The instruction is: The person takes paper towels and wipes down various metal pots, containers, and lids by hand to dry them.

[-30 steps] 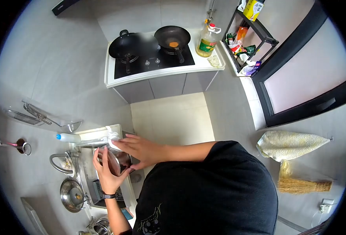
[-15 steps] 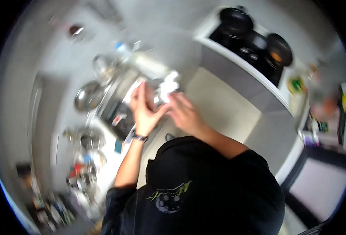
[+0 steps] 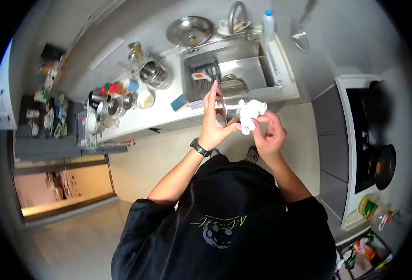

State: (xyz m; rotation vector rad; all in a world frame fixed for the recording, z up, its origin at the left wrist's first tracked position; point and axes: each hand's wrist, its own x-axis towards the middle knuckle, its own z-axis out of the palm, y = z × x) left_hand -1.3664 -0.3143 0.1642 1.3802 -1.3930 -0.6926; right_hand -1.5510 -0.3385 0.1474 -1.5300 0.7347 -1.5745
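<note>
My left hand (image 3: 216, 126) is closed around the side of a shiny stainless steel container (image 3: 234, 92), held up in front of my chest with the sink behind it. The container's exact kind is unclear. A crumpled white paper towel (image 3: 252, 113) is pinched in my right hand (image 3: 270, 133), right by the container's near edge. Whether the towel touches the metal cannot be made out. A black watch (image 3: 200, 147) is on my left wrist.
Beyond my hands is the steel sink (image 3: 185, 70) with a faucet (image 3: 234, 16). Jars and cups line the white counter (image 3: 168, 109); a blue-green sponge (image 3: 179, 103) lies at its edge. On my right stands a black stove (image 3: 362, 163) with pans (image 3: 385, 165).
My body and view have turned left, bringing the sink ahead and the stove to the right side. Both hands keep the container and towel; my right hand sits slightly farther from the container.
</note>
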